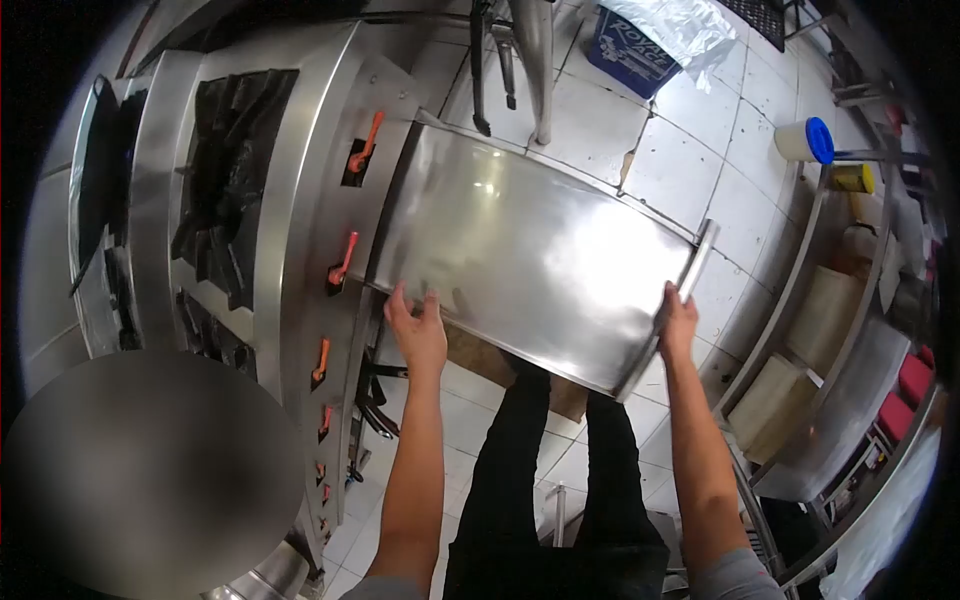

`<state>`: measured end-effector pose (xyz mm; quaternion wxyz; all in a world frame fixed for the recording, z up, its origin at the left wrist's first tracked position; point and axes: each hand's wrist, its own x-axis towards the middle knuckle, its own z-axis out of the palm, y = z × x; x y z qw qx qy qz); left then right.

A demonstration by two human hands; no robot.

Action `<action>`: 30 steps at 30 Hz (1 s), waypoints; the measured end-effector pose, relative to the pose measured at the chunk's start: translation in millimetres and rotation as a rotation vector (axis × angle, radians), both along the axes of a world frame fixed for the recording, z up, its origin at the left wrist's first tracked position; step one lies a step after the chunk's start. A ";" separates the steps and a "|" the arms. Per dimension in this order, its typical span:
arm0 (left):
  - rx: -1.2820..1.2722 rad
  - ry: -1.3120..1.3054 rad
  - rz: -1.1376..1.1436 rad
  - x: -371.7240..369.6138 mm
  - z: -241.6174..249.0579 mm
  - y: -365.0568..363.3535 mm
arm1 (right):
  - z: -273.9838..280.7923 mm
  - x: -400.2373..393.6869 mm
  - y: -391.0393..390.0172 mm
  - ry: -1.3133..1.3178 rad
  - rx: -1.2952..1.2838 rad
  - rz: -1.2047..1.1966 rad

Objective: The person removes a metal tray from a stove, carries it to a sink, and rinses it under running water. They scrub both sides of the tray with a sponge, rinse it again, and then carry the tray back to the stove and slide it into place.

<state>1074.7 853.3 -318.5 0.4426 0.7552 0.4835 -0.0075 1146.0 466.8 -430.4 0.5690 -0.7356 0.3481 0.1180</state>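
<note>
A wide, shiny stainless-steel drip tray sticks out from under the stove's control panel, its inner end by the panel and a raised bar-like lip along its outer end. My left hand grips the near edge close to the stove, with fingertips over the rim. On the outer end, my right hand is closed around the lip near its middle. Undersides of both grips are hidden. Orange-red knobs line the stove panel to the left of the tray.
Black burner grates top the stove. A blue box with a clear plastic bag stands on the tiled floor beyond the tray, near metal legs. At right, a shelf holds containers, including a blue-lidded tub.
</note>
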 end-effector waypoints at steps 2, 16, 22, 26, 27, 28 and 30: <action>0.189 -0.111 -0.200 32.7 38.4 -10.9 | 1.2 6.4 25.6 -0.045 0.094 -0.002; -0.775 -0.679 -0.107 294.5 28.9 -49.2 | -6.0 42.6 243.2 0.022 0.570 0.335; -0.671 -0.669 -0.297 276.4 43.5 -47.2 | 43.5 66.0 343.7 0.095 0.977 0.382; -0.577 -0.776 -0.266 217.9 44.3 -49.4 | 33.9 97.1 399.7 0.207 0.952 0.403; -0.574 -0.865 -0.253 188.3 53.0 -50.7 | 40.9 103.6 409.5 0.264 1.034 0.356; -0.675 -0.808 -0.189 154.5 63.5 -43.6 | 37.1 105.4 411.6 0.285 1.018 0.380; -0.854 -0.695 0.027 77.0 67.9 -25.5 | 37.3 110.8 399.0 0.262 0.852 0.565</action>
